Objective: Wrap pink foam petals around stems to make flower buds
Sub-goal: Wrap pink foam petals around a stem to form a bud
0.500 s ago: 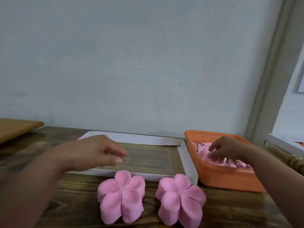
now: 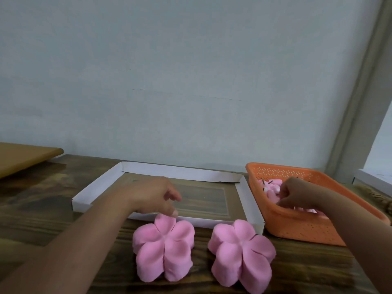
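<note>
Pink foam petals are seen in two stacks on the dark wooden bench (image 2: 63, 213), each stack cut in a five-lobed flower shape. The left stack (image 2: 163, 249) lies just in front of the near wall of a shallow white cardboard tray (image 2: 180, 172), and the right stack (image 2: 241, 255) lies just beside it, in front of the tray's near right corner.

The left hand (image 2: 152, 198) is held over the near edge of the tray, directly above and behind the left stack. Its fingers are loosely bent and pointed down, and a fingertip (image 2: 175, 213) is seen touching or almost touching the rear lobe of the top petal; which of the two cannot be told. Nothing is gripped by this hand.

The right hand (image 2: 297, 194) is reached into an orange perforated basket (image 2: 297, 225) that stands on the bench to the right of the tray, just beside it. More pink foam pieces with dark stems (image 2: 269, 185) are heaped inside the basket, under and behind the hand. Its fingers are curled downward among these pieces, but whether one is actually pinched cannot be told, since the fingertips are hidden by the hand itself.

A tan board (image 2: 23, 155) is seen at the far left edge of the bench, well apart from both stacks
</note>
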The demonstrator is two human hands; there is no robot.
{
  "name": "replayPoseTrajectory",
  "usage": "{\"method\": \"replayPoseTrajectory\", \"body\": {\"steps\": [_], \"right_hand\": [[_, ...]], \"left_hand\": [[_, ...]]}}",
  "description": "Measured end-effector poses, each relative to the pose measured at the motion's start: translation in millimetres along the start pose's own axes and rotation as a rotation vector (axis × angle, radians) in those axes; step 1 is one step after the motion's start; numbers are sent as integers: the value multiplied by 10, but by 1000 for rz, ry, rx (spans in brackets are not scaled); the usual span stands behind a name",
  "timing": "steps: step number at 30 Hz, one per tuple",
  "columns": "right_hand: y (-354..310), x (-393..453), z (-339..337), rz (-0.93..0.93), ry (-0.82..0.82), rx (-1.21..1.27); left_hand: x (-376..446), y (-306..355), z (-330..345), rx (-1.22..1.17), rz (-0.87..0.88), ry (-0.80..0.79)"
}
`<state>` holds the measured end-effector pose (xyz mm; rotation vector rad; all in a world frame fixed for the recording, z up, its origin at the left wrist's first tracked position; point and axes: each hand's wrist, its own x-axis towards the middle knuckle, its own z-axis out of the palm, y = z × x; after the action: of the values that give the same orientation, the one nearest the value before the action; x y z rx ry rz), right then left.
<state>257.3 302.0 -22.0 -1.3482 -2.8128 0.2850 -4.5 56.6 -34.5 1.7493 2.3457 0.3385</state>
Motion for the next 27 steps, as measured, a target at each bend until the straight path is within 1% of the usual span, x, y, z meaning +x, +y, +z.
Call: {"method": "replayPoseTrajectory", "body": {"steps": [4, 6, 10, 15, 18, 25, 27], "right_hand": [[7, -87, -80, -1, -86, -64], [10, -106, -81, -4, -105, -84], [20, -92, -52, -19, -96, -93], [38, -89, -33, -46, -73, -100], [34, -91, -25, -59, -56, -89], [53, -69, -12, -37, -39, -135], [55, -60, -5, -34, -38, -149]], "left_hand": [[-10, -26, 64, 99, -13, -29], [-16, -36, 100, 108, -17, -24], [-11, -39, 172, 96, -16, -18], [-18, -54, 215, 76, 31, -4], [-22, -59, 230, 68, 31, 27], [-58, -64, 262, 135, 48, 119], [-56, -65, 268, 118, 51, 116]]}}
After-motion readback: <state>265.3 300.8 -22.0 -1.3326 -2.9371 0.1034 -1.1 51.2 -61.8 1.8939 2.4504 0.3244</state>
